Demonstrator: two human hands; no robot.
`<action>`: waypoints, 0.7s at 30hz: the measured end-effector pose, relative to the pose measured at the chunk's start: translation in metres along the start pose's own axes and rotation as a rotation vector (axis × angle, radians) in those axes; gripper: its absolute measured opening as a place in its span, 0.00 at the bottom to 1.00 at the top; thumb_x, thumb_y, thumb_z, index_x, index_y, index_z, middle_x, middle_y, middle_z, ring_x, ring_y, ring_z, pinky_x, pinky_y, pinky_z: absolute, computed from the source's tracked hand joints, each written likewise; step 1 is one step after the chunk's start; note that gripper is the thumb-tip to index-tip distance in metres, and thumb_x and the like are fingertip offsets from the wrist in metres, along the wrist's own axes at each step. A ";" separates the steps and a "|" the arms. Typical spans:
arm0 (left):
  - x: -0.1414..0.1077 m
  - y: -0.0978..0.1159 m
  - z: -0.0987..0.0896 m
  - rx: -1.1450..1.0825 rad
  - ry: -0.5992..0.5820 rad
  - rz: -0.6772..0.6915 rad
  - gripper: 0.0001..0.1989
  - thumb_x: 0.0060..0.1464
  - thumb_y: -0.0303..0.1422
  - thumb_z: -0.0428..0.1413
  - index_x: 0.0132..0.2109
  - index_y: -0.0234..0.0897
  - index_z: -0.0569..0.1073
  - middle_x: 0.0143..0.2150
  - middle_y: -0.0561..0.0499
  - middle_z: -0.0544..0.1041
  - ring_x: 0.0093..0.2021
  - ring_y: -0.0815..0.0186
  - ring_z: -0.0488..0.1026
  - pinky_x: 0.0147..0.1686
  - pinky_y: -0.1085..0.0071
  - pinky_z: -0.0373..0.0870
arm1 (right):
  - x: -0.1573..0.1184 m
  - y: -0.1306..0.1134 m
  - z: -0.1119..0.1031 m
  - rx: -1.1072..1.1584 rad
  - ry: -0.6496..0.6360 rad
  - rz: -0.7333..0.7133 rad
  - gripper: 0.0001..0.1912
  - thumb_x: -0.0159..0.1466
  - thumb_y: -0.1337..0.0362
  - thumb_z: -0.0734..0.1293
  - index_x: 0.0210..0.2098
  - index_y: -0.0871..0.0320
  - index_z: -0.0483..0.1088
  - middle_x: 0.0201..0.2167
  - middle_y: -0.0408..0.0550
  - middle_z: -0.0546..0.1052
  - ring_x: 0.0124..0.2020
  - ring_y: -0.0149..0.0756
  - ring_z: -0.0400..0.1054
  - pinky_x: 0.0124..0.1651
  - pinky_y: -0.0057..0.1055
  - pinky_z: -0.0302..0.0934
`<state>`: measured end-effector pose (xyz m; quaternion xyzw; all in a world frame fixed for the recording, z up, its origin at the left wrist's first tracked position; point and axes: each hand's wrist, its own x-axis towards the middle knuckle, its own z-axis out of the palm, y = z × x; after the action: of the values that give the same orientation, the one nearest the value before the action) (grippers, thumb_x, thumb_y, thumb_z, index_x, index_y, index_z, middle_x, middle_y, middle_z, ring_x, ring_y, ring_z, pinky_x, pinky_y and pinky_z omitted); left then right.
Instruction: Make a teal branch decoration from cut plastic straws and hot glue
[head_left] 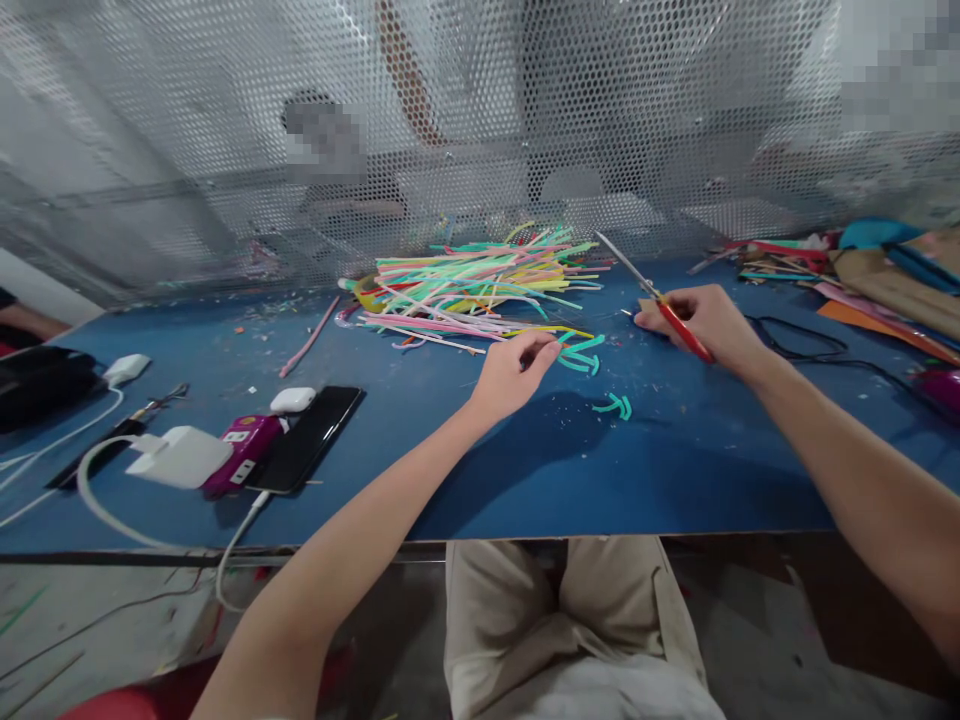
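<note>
Work looking part-done: L hand pinching teal strips, R hand gripping scissors; teal pcs lying apart, strip pile remaining.

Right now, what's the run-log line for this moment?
left hand: at bent teal strips, grip unclear | right hand: holding red-handled, long-bladed metal tool | blue flat tabletop: thin multicoloured strips piled beyond left hand
</note>
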<state>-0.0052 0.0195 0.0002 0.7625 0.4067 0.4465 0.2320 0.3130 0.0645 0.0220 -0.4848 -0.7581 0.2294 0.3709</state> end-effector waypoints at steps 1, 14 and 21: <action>0.000 0.002 -0.001 -0.010 0.008 0.010 0.16 0.66 0.44 0.55 0.42 0.35 0.78 0.30 0.53 0.75 0.27 0.71 0.64 0.29 0.72 0.60 | -0.001 -0.003 0.005 0.021 -0.069 -0.002 0.24 0.59 0.40 0.72 0.30 0.54 0.68 0.21 0.41 0.63 0.23 0.33 0.55 0.27 0.33 0.47; -0.005 0.016 -0.003 -0.194 0.067 0.054 0.17 0.67 0.46 0.54 0.40 0.37 0.75 0.29 0.53 0.70 0.27 0.71 0.60 0.27 0.72 0.56 | -0.009 -0.011 0.054 -0.105 -0.235 -0.277 0.23 0.57 0.49 0.74 0.32 0.54 0.57 0.29 0.40 0.62 0.29 0.33 0.54 0.33 0.32 0.49; -0.005 0.017 -0.003 -0.221 0.046 0.079 0.17 0.67 0.46 0.55 0.40 0.37 0.75 0.29 0.53 0.68 0.27 0.71 0.59 0.27 0.72 0.55 | -0.012 -0.011 0.065 -0.014 -0.270 -0.357 0.22 0.58 0.51 0.74 0.32 0.54 0.59 0.29 0.39 0.60 0.29 0.32 0.51 0.33 0.32 0.49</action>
<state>-0.0021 0.0057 0.0118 0.7372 0.3301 0.5148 0.2874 0.2590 0.0502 -0.0145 -0.3105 -0.8762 0.2177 0.2973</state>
